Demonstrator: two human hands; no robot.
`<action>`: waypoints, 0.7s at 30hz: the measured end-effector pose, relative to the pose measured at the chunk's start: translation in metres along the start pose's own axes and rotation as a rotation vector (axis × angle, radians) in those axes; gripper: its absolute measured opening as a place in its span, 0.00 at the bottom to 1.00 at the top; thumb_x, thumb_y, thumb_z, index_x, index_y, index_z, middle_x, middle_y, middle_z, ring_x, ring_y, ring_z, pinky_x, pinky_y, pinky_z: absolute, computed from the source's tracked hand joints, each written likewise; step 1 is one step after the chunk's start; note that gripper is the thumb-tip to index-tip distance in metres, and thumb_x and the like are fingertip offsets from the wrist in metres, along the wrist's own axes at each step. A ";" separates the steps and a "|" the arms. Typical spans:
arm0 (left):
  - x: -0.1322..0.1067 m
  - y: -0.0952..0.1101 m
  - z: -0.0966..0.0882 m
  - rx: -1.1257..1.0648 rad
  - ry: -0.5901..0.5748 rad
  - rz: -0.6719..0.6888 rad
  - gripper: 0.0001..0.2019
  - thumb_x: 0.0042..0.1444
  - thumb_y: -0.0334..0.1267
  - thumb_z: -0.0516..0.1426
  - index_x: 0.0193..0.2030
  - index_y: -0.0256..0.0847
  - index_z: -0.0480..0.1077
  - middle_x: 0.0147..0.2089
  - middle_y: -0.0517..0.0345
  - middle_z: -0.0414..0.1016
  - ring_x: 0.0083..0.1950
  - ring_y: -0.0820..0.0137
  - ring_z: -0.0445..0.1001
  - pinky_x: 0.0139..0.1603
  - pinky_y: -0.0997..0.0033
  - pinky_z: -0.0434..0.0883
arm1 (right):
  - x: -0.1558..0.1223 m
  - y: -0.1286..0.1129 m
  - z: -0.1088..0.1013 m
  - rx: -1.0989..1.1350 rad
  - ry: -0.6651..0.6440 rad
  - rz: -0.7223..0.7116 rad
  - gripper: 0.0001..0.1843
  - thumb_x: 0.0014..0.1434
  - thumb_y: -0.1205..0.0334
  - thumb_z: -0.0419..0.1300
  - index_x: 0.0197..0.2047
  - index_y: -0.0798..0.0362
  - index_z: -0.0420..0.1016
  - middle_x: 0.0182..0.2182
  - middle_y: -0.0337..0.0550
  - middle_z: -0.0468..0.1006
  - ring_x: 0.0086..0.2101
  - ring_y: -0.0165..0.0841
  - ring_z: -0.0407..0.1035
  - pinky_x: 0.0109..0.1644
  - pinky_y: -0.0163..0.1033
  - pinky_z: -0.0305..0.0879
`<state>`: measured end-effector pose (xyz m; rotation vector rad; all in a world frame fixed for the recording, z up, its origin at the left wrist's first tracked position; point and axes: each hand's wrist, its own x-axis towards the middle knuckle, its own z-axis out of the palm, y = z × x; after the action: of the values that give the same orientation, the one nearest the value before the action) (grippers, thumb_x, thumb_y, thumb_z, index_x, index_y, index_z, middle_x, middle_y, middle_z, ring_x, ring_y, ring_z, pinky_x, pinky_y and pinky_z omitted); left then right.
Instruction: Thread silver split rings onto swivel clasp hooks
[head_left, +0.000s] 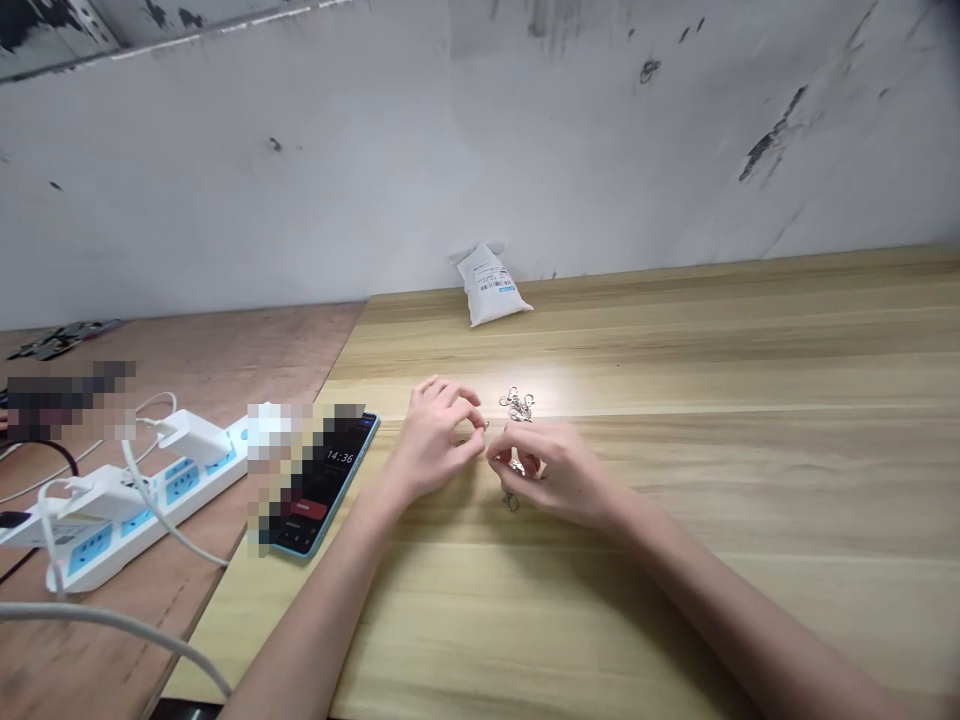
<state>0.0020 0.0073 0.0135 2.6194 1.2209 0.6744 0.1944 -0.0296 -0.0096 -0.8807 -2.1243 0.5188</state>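
Note:
My left hand (pixel 439 440) is closed in a pinch above the wooden tabletop. A tiny bit of metal shows at its fingertips, too small to name. Close beside it, my right hand (pixel 559 470) grips a silver metal keychain clasp (pixel 511 501), whose lower end hangs below the thumb. The fingers hide the rest of that clasp. Just beyond both hands lies a small pile of silver keychain clasps (pixel 517 404) with rings.
A white plastic mailing bag (pixel 493 288) leans near the wall. Left of my forearm lies a phone (pixel 330 480) with a lit screen. A white power strip (pixel 184 485) with chargers and cables is on the brown table (pixel 225 340) to the left.

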 end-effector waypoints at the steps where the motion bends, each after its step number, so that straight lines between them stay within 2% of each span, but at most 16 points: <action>1: 0.000 -0.002 -0.002 0.026 0.009 -0.013 0.03 0.55 0.33 0.57 0.32 0.42 0.71 0.46 0.58 0.73 0.51 0.66 0.69 0.66 0.53 0.53 | 0.000 0.000 -0.001 -0.009 -0.033 0.010 0.05 0.58 0.70 0.56 0.34 0.52 0.73 0.26 0.37 0.75 0.23 0.25 0.63 0.28 0.31 0.55; 5: -0.001 -0.007 -0.007 0.117 -0.024 -0.040 0.02 0.52 0.33 0.58 0.29 0.42 0.70 0.45 0.58 0.73 0.52 0.64 0.69 0.69 0.48 0.49 | -0.002 0.000 -0.003 -0.053 -0.165 0.065 0.05 0.57 0.68 0.58 0.32 0.53 0.74 0.25 0.36 0.75 0.24 0.25 0.64 0.29 0.32 0.54; 8: -0.002 -0.009 -0.006 0.151 -0.090 -0.035 0.02 0.51 0.34 0.57 0.28 0.42 0.69 0.43 0.59 0.73 0.51 0.64 0.69 0.70 0.45 0.45 | -0.001 -0.002 -0.003 -0.073 -0.201 0.085 0.07 0.59 0.64 0.58 0.30 0.53 0.75 0.24 0.36 0.75 0.23 0.25 0.64 0.29 0.32 0.54; 11: -0.003 -0.009 -0.004 0.167 -0.140 -0.043 0.03 0.50 0.34 0.57 0.27 0.41 0.68 0.41 0.59 0.73 0.49 0.64 0.69 0.71 0.44 0.44 | 0.001 0.002 -0.003 -0.152 -0.117 0.117 0.11 0.62 0.62 0.56 0.29 0.53 0.74 0.25 0.38 0.74 0.24 0.26 0.65 0.28 0.33 0.53; 14: -0.003 -0.009 -0.005 0.167 -0.168 -0.053 0.04 0.49 0.34 0.57 0.26 0.41 0.66 0.41 0.58 0.72 0.49 0.64 0.69 0.71 0.43 0.44 | 0.002 0.014 -0.006 -0.299 0.036 0.213 0.11 0.64 0.62 0.54 0.34 0.52 0.76 0.32 0.42 0.76 0.29 0.30 0.68 0.30 0.34 0.56; 17: -0.003 -0.007 -0.006 0.159 -0.178 -0.060 0.05 0.48 0.33 0.56 0.24 0.41 0.65 0.41 0.59 0.71 0.49 0.64 0.69 0.71 0.43 0.42 | 0.002 0.028 -0.007 -0.456 0.073 0.266 0.12 0.64 0.60 0.54 0.48 0.51 0.75 0.45 0.49 0.76 0.42 0.38 0.70 0.41 0.39 0.64; 19: -0.003 -0.006 -0.006 0.153 -0.181 -0.062 0.04 0.49 0.33 0.56 0.25 0.41 0.65 0.40 0.59 0.71 0.48 0.64 0.69 0.71 0.43 0.43 | 0.001 0.035 -0.005 -0.539 0.028 0.254 0.17 0.65 0.58 0.54 0.54 0.52 0.71 0.54 0.53 0.72 0.52 0.44 0.66 0.52 0.47 0.62; 21: -0.003 -0.006 -0.007 0.143 -0.184 -0.059 0.01 0.49 0.33 0.56 0.29 0.42 0.67 0.40 0.59 0.71 0.49 0.63 0.68 0.71 0.44 0.44 | 0.001 0.039 -0.001 -0.573 -0.020 0.251 0.18 0.65 0.55 0.54 0.56 0.51 0.70 0.58 0.54 0.69 0.57 0.46 0.62 0.57 0.52 0.58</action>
<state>-0.0071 0.0092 0.0165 2.6753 1.3281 0.3386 0.2113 -0.0023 -0.0321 -1.4757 -2.2267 0.0252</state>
